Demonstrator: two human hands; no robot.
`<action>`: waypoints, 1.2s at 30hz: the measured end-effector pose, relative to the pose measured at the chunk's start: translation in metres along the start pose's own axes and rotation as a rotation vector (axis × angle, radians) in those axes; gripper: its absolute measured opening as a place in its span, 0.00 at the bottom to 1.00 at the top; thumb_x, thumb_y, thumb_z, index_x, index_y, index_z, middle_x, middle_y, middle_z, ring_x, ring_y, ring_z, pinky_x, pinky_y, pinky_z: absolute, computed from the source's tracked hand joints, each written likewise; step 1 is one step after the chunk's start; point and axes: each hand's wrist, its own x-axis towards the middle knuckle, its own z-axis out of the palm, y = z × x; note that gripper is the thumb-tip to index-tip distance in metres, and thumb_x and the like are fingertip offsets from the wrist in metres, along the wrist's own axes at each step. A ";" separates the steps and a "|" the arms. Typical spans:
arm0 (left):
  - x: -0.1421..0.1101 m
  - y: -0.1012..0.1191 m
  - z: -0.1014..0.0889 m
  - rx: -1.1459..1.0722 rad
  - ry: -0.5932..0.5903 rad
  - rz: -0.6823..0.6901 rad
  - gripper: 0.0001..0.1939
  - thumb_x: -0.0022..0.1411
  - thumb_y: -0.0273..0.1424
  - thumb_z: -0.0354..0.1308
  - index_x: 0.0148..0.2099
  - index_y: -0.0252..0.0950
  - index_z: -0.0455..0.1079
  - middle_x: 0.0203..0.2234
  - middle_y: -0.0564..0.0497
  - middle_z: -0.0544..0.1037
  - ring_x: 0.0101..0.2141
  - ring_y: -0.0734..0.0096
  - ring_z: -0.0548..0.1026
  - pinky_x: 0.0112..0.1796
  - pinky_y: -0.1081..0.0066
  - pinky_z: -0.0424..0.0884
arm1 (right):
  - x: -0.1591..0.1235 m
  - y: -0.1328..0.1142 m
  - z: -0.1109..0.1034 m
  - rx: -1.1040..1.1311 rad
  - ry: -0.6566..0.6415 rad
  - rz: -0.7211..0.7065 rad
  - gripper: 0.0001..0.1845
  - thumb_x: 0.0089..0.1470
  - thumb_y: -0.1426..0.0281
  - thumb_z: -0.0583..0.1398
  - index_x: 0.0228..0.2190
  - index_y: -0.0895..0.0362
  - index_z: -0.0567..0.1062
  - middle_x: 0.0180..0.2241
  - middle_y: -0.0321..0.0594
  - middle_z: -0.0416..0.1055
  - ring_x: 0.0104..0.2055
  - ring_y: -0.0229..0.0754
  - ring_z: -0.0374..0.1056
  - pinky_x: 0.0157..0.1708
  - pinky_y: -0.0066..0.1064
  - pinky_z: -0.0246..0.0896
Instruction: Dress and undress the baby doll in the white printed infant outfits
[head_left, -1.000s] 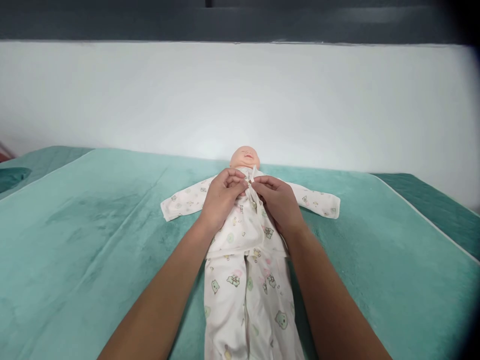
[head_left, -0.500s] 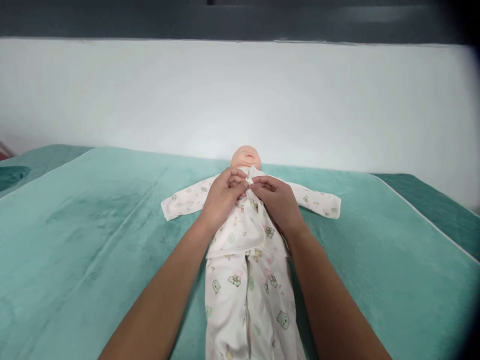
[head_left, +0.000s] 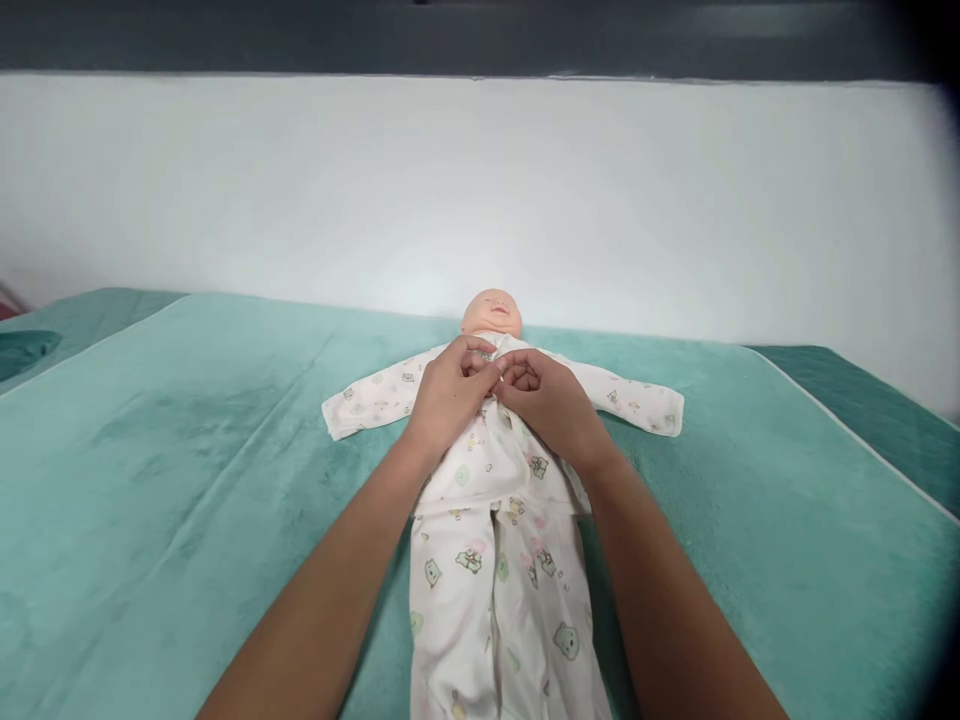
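Note:
A baby doll (head_left: 492, 312) lies on its back on a teal blanket (head_left: 172, 470), head away from me. It wears a white printed shirt (head_left: 491, 455) with sleeves spread to both sides, and matching printed trousers (head_left: 495, 610). My left hand (head_left: 448, 395) and my right hand (head_left: 549, 402) meet at the doll's upper chest just below the chin. Both hands have their fingers curled and pinched on the shirt's front edges near the collar. The fingertips touch each other there and hide the closure.
The teal blanket covers a wide bed-like surface; a darker green cover (head_left: 870, 420) shows at the right and another (head_left: 30, 345) at the far left. A white wall (head_left: 480, 190) rises behind the doll's head.
My hands have drawn closer together over the doll's chest. The small upright flap of shirt fabric seen between them earlier is now tucked down under the fingers.

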 end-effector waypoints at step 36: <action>0.052 -0.004 -0.011 0.425 -0.012 0.098 0.16 0.61 0.44 0.55 0.43 0.45 0.80 0.40 0.54 0.81 0.37 0.67 0.76 0.35 0.71 0.66 | 0.070 0.032 0.000 0.065 0.158 -0.106 0.07 0.49 0.64 0.63 0.30 0.54 0.76 0.31 0.35 0.73 0.33 0.39 0.66 0.36 0.31 0.61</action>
